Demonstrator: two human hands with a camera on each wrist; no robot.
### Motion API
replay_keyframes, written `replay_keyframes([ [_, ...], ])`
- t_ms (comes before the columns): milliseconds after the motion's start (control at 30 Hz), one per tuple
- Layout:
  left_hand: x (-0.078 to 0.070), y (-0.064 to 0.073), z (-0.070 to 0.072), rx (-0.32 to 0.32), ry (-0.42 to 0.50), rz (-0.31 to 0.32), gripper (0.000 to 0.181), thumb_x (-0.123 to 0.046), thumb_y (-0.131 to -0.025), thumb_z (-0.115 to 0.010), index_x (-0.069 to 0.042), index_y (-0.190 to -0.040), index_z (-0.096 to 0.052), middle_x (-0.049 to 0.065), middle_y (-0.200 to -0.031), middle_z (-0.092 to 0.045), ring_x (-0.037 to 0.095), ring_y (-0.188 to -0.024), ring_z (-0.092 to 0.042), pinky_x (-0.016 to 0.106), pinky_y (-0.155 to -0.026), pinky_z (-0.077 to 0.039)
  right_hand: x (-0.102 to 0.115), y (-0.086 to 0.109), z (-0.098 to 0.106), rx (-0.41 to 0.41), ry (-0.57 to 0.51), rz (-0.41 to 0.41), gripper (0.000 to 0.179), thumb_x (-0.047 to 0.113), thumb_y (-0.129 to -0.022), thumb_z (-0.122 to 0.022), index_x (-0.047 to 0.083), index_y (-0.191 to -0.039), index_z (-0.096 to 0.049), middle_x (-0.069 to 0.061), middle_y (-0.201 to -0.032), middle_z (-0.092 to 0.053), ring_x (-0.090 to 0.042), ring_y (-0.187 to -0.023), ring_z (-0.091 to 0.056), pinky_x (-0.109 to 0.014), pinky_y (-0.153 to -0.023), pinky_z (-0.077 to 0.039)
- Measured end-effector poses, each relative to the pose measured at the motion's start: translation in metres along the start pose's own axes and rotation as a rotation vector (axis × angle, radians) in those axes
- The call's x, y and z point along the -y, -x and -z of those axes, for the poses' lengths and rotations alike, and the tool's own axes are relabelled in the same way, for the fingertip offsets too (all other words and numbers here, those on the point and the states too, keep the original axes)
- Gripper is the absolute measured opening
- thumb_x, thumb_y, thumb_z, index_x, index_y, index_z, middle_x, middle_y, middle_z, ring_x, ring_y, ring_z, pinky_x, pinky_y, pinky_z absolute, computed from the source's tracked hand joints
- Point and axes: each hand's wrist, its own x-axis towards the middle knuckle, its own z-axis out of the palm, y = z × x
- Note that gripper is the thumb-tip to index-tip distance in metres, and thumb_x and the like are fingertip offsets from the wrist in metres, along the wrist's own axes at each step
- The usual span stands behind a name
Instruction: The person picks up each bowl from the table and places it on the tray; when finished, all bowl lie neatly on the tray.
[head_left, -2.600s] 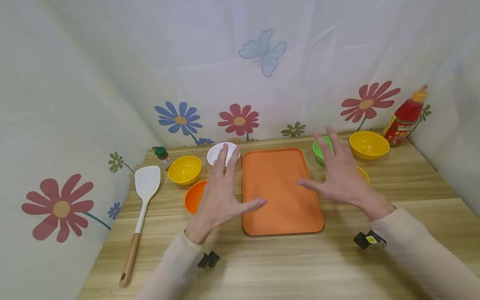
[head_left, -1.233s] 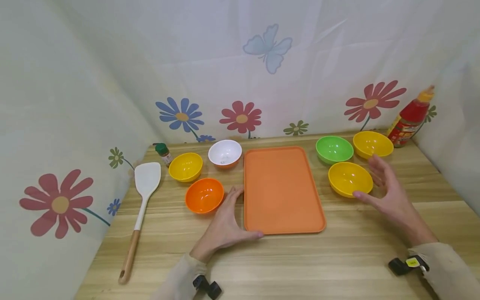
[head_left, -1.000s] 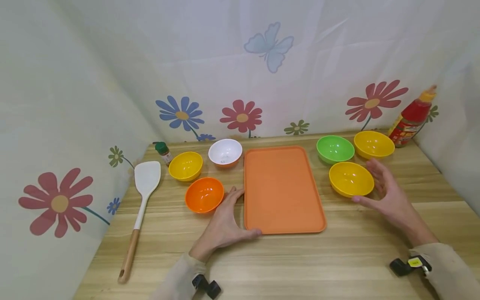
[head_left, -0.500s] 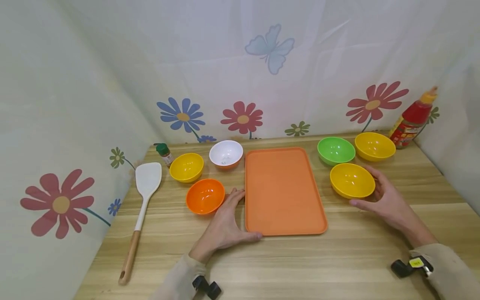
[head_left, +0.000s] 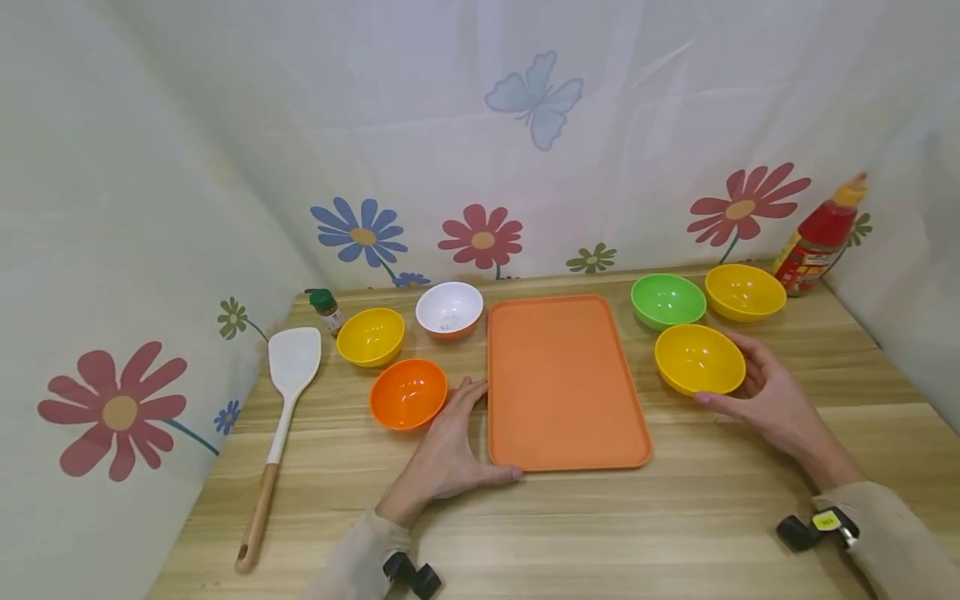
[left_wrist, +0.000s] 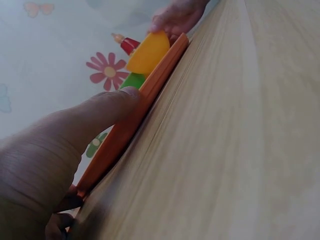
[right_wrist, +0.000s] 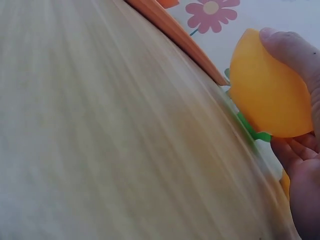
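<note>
My left hand (head_left: 442,450) is at the near left corner of an orange rectangular tray (head_left: 570,383). Its fingers lie along the tray's left edge, and its straight thumb (left_wrist: 107,107) touches the front rim. My right hand (head_left: 780,408) holds a yellow bowl (head_left: 700,360) to the right of the tray. In the right wrist view, the right thumb (right_wrist: 292,52) is on the bowl's rim with the other fingers at its base. An orange bowl (head_left: 408,394) sits right by the left fingers. Behind the held bowl is a green bowl (head_left: 667,301).
A second yellow bowl (head_left: 745,292) and a red sauce bottle (head_left: 817,242) stand at the back right. Left of the tray are a white bowl (head_left: 449,308), another yellow bowl (head_left: 371,337), a green-capped spice jar (head_left: 327,311) and a white spatula (head_left: 288,375) with a wooden handle.
Both hands have come down from over the table, the left to the tray's corner, the right out to the yellow bowl. The right fingers have since closed round that bowl. The tray stays put.
</note>
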Motion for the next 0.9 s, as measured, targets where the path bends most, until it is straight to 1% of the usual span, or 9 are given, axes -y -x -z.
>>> replay_keyframes([
  [200,0.000,0.000,0.000,0.003,0.002,0.003,0.140,-0.077,-0.064,-0.098,-0.014,-0.173,-0.037,0.007,-0.180,-0.035,0.028,-0.172,-0.022,0.058,-0.136,-0.027,0.010,-0.001,0.002,-0.038,-0.027,0.022,0.104,0.025,-0.098,-0.090,0.008,-0.176,-0.022,-0.026,-0.176,-0.033,-0.046,-0.158,-0.035,0.003,-0.109,-0.032],
  [333,-0.001,0.000,0.000,0.006,0.009,0.017,0.139,-0.077,-0.065,-0.098,-0.015,-0.173,-0.037,0.007,-0.180,-0.035,0.027,-0.172,-0.021,0.058,-0.136,-0.027,0.020,-0.004,0.003,-0.043,-0.060,0.009,0.105,0.027,-0.097,-0.091,0.011,-0.177,-0.023,-0.021,-0.178,-0.032,-0.042,-0.162,-0.034,0.000,-0.112,-0.034],
  [467,-0.001,0.000,0.000,0.006,0.012,0.008,0.138,-0.077,-0.066,-0.097,-0.015,-0.173,-0.037,0.007,-0.180,-0.035,0.028,-0.172,-0.021,0.058,-0.136,-0.027,0.030,-0.011,0.004,-0.048,-0.068,0.008,0.106,0.030,-0.096,-0.091,0.014,-0.177,-0.024,-0.018,-0.179,-0.033,-0.040,-0.162,-0.035,-0.001,-0.111,-0.035],
  [600,0.000,0.000,-0.001,0.005,0.016,0.000,0.138,-0.078,-0.066,-0.097,-0.014,-0.173,-0.037,0.008,-0.180,-0.035,0.029,-0.172,-0.021,0.058,-0.136,-0.027,0.041,-0.021,0.002,-0.044,-0.058,0.057,0.106,0.027,-0.097,-0.091,0.010,-0.176,-0.024,-0.022,-0.177,-0.034,-0.043,-0.161,-0.037,0.000,-0.110,-0.036],
  [767,-0.002,0.000,-0.001,0.007,0.022,0.002,0.137,-0.077,-0.066,-0.098,-0.014,-0.172,-0.038,0.009,-0.180,-0.035,0.030,-0.171,-0.022,0.059,-0.135,-0.028,0.057,-0.037,-0.003,-0.039,-0.071,0.107,0.102,0.022,-0.096,-0.092,0.009,-0.174,-0.029,-0.020,-0.173,-0.040,-0.040,-0.158,-0.042,-0.003,-0.112,-0.039],
  [900,-0.002,0.000,0.001,0.011,0.022,0.003,0.137,-0.075,-0.066,-0.098,-0.014,-0.173,-0.037,0.010,-0.180,-0.035,0.029,-0.172,-0.021,0.058,-0.136,-0.027,0.072,-0.049,-0.012,-0.025,-0.115,0.143,0.098,0.018,-0.094,-0.093,0.010,-0.172,-0.034,-0.016,-0.170,-0.045,-0.035,-0.155,-0.046,-0.006,-0.113,-0.041],
])
